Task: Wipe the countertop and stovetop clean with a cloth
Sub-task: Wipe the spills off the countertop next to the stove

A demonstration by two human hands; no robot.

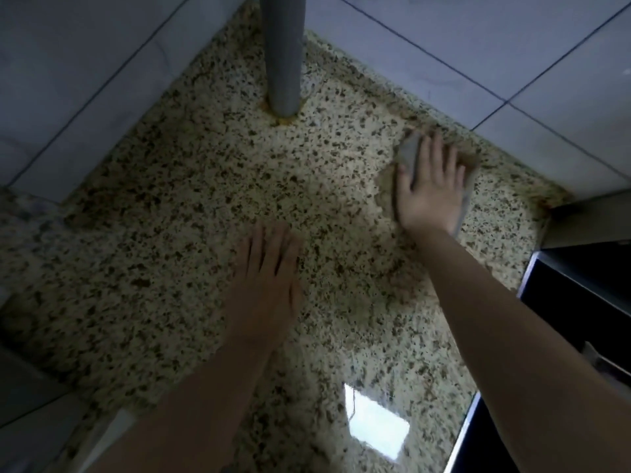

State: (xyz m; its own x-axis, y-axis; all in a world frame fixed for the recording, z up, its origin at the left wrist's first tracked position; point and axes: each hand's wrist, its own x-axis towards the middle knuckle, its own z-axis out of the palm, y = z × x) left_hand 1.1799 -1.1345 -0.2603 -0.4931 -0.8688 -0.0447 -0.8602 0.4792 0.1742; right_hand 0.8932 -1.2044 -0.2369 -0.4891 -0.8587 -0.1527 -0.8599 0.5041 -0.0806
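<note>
Head view: my right hand (431,186) presses flat, fingers straight, on grey cloth (409,155) near tiled wall (512,49); left hand (264,278) rests flat, fingers straight, on speckled countertop (170,199); stovetop (580,302) at right

Two bare arms reach forward. The right hand (431,186) is flat, palm down, with its fingers straight and a bit spread. It is farther out than the other. The left hand (264,278) is closer to the body, palm down too, with its straight fingers close together.
</note>
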